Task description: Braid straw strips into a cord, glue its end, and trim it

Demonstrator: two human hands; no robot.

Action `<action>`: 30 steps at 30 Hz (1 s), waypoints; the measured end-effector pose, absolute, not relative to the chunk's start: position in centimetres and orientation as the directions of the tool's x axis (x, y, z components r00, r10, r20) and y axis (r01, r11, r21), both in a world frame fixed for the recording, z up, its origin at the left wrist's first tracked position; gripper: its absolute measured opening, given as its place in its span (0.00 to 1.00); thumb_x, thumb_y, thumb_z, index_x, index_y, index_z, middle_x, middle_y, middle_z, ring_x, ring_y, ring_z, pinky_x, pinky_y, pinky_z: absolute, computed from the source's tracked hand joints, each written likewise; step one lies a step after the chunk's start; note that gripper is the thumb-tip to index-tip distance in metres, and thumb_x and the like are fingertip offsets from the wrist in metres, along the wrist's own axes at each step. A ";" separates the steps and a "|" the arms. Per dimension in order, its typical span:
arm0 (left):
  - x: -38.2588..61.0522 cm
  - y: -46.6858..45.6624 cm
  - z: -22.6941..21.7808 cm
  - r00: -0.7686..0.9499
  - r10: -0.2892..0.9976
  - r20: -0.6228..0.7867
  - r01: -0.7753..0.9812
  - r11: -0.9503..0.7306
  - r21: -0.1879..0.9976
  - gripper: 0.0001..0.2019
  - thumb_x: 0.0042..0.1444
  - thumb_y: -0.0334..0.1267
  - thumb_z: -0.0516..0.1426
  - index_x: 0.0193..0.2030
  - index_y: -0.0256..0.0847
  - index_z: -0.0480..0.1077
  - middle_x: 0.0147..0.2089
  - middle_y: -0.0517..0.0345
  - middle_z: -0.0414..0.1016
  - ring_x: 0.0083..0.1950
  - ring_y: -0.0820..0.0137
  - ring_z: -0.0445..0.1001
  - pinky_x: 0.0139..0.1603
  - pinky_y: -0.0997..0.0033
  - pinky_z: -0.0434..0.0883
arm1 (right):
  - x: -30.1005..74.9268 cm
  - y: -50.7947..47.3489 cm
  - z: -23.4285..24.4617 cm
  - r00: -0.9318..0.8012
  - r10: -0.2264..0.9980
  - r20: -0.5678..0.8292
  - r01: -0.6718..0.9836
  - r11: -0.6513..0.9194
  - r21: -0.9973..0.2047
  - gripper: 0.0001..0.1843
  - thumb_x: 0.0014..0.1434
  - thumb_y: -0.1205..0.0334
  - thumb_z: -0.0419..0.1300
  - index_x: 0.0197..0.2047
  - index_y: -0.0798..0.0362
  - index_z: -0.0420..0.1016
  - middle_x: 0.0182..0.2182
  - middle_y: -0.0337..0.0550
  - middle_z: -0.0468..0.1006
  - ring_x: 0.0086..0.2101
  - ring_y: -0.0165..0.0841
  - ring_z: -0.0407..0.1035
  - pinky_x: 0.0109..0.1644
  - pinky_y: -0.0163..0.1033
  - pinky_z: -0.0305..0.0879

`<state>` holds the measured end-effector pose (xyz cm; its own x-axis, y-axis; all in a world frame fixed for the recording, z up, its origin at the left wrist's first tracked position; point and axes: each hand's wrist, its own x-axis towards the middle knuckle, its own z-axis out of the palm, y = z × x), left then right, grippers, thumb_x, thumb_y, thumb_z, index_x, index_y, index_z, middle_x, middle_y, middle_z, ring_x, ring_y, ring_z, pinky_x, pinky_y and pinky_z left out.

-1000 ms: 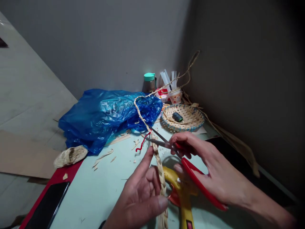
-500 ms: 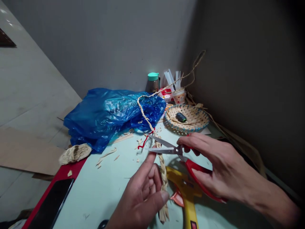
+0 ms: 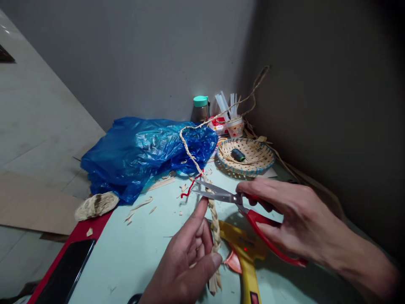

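Observation:
My right hand [image 3: 284,215] grips red-handled scissors [image 3: 226,196], whose blades point left and are parted around a pale braided cord [image 3: 214,219]. The lower end of that braid is held by my left hand [image 3: 190,257], the thumb pressing near the frayed tip and the index finger stretched up beneath the blades. From the blades the cord runs up over a blue bag and ends in a loop at the back. A short red yarn [image 3: 186,193] lies by the blade tips. Under the hands is a yellow glue gun [image 3: 248,257] with an orange trigger.
The blue plastic bag [image 3: 139,152] covers the table's back left. A woven basket [image 3: 249,162] holds a dark thread spool [image 3: 238,155]. Behind stand a cup of white sticks [image 3: 235,127] and a green-lidded jar [image 3: 200,109]. A phone [image 3: 65,274] lies at the left edge.
The scissor blades have drawn somewhat closer together around the braid. The whole view has shifted slightly, and my left hand keeps its hold.

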<state>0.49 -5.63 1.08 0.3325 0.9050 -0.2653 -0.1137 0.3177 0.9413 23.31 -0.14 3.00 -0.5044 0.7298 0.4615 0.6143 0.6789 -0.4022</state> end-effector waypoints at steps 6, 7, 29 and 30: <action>0.8 -5.7 1.0 0.316 0.911 -0.266 -0.185 0.334 0.924 0.38 0.56 0.39 0.62 0.71 0.56 0.51 0.35 0.60 0.64 0.37 0.72 0.64 0.44 0.72 0.65 | 23.6 0.0 2.7 -0.522 0.706 0.478 0.604 0.702 -0.377 0.07 0.58 0.69 0.56 0.40 0.52 0.72 0.32 0.42 0.78 0.26 0.29 0.68 0.28 0.34 0.61; 0.9 -5.7 1.1 0.312 0.912 -0.265 -0.201 0.336 0.920 0.39 0.55 0.39 0.63 0.71 0.56 0.51 0.35 0.60 0.64 0.37 0.71 0.64 0.45 0.72 0.65 | 23.6 0.0 2.7 -0.511 0.705 0.491 0.598 0.702 -0.386 0.08 0.58 0.70 0.56 0.41 0.52 0.72 0.33 0.43 0.78 0.26 0.29 0.69 0.28 0.33 0.62; 1.3 -5.7 1.8 0.214 0.929 -0.303 -0.156 0.339 0.928 0.39 0.49 0.38 0.67 0.68 0.49 0.60 0.34 0.60 0.68 0.33 0.74 0.66 0.37 0.75 0.68 | 23.5 1.1 2.1 -0.247 0.883 0.400 0.736 0.439 -0.515 0.10 0.59 0.57 0.59 0.43 0.52 0.71 0.29 0.38 0.76 0.25 0.30 0.67 0.29 0.34 0.61; 1.4 -5.7 1.9 0.191 0.932 -0.307 -0.160 0.339 0.927 0.37 0.48 0.37 0.67 0.66 0.48 0.63 0.33 0.60 0.68 0.32 0.74 0.66 0.36 0.75 0.68 | 23.6 1.2 1.9 -0.251 0.896 0.367 0.768 0.415 -0.488 0.10 0.60 0.57 0.58 0.44 0.52 0.71 0.29 0.39 0.76 0.25 0.31 0.68 0.30 0.35 0.60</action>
<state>1.39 -5.67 1.89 0.1915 0.9321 -0.3075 -0.1598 0.3387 0.9272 23.64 1.17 1.91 -0.2510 0.8958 0.3668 0.7677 0.4150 -0.4882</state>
